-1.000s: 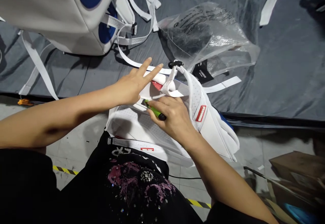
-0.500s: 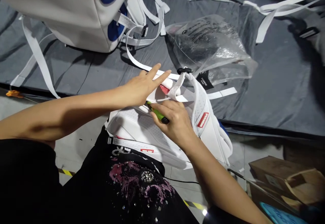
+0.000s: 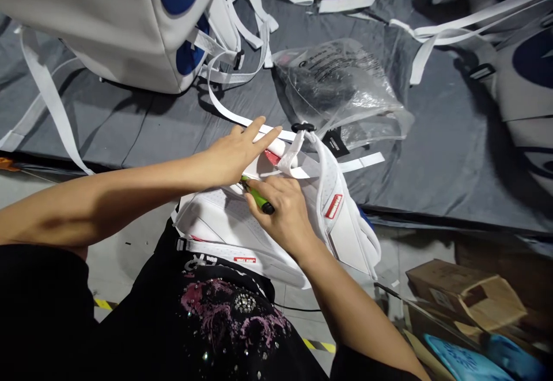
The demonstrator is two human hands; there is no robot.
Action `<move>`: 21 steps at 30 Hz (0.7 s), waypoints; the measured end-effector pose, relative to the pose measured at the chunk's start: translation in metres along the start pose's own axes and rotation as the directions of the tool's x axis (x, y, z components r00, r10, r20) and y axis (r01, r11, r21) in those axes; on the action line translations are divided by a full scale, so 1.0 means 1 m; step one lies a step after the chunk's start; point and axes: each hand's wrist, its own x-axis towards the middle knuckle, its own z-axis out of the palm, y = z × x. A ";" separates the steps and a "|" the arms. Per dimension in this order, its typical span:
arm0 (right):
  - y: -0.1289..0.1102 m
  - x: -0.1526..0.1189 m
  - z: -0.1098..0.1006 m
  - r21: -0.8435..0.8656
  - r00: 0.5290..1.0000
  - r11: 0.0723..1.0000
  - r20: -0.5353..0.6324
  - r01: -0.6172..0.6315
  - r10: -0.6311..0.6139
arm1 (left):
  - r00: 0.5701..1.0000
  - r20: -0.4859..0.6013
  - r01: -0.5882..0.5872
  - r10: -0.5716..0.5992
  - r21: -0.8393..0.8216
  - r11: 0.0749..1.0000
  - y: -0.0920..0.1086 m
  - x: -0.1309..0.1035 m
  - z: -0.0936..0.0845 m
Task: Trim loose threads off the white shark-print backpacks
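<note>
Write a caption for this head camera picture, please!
Left hand flat on a white backpack, right hand gripping a green tool.

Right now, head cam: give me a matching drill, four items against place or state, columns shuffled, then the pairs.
Items
1. left hand
2. right hand
3. clear plastic bag
4. cardboard box

Place or state
A. lying on the grey mat, past the hands
B. flat on the white backpack, fingers stretched out
C. on the floor at lower right
D. closed around the green tool

Pairs: 1-B, 2-D, 3-A, 4-C
</note>
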 end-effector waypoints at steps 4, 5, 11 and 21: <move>-0.002 -0.001 0.001 -0.007 0.999 0.999 -0.009 -0.047 0.047 | 1.000 0.000 0.002 -0.002 0.006 1.000 0.000 0.000 0.000; -0.003 -0.002 0.001 -0.014 0.998 0.998 -0.018 -0.056 0.056 | 1.000 0.003 0.004 -0.004 0.010 1.000 0.000 0.000 -0.001; -0.004 -0.004 0.000 0.020 0.996 0.996 -0.040 -0.084 0.084 | 1.000 0.008 0.015 -0.016 0.031 0.999 0.001 -0.001 -0.001; -0.008 0.002 0.008 0.140 0.989 0.979 -0.008 -0.145 0.148 | 1.000 0.000 -0.009 0.009 0.074 0.997 -0.001 -0.004 -0.003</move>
